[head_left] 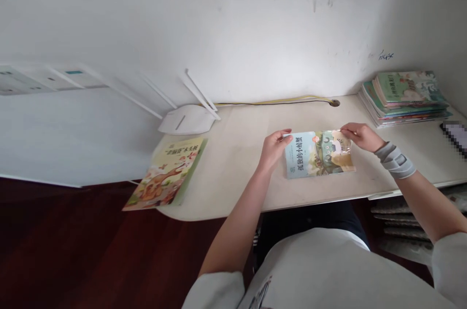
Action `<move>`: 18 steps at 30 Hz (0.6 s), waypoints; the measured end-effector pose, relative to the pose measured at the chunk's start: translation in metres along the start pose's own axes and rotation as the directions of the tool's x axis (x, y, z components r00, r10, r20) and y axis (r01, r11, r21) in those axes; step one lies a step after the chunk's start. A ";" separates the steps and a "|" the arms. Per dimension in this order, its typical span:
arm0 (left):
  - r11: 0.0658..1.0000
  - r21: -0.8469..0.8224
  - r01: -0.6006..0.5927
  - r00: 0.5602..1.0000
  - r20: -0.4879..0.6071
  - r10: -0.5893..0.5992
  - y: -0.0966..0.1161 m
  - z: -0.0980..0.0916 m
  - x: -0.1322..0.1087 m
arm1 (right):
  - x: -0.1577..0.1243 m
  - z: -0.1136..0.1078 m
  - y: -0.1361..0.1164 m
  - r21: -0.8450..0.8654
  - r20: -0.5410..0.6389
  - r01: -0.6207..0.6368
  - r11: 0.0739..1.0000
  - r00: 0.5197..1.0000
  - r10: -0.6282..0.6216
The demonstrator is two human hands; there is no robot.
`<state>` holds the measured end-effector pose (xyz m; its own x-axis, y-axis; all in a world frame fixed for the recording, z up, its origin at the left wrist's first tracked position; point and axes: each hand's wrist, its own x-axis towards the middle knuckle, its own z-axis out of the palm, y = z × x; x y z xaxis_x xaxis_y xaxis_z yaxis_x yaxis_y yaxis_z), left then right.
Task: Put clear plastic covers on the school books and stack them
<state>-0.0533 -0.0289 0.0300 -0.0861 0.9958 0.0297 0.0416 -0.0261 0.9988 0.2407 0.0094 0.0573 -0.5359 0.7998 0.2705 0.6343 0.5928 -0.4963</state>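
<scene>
A thin picture book (316, 154) with a pale blue and yellow-green cover lies turned sideways above the desk, with what looks like a shiny clear cover around it. My left hand (275, 147) pinches its upper left corner, thumb on top. At the upper right corner my right hand (362, 136) grips the edge between thumb and fingers; a grey wrist brace is on that wrist. Whether the book touches the desk (241, 168) I cannot tell.
A yellow picture book (166, 172) overhangs the desk's left end. Behind it stands a white router (188, 120) with antennas, its cables (270, 101) running to a desk hole. A stack of books (404, 97) sits back right, a phone (454, 136) at the right edge.
</scene>
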 end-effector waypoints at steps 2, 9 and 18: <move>1.000 -0.006 0.027 0.999 0.042 -0.027 -0.005 0.001 0.003 | -0.004 -0.002 0.011 0.161 -0.009 -0.108 0.981 0.994 0.111; 0.933 0.349 0.084 0.995 -0.082 -0.059 -0.022 0.007 0.022 | 0.010 0.029 0.027 0.086 0.017 -0.508 0.857 0.861 0.508; 0.600 0.799 0.030 1.000 -0.022 -0.021 -0.019 0.012 0.029 | 0.023 0.038 0.035 -0.277 -0.062 -0.565 0.777 0.818 0.572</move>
<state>-0.0451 0.0016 0.0110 -0.1087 0.9940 0.0094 0.8180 0.0841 0.5691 0.2299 0.0447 0.0150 -0.0406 0.9991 -0.0120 0.9502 0.0349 -0.3098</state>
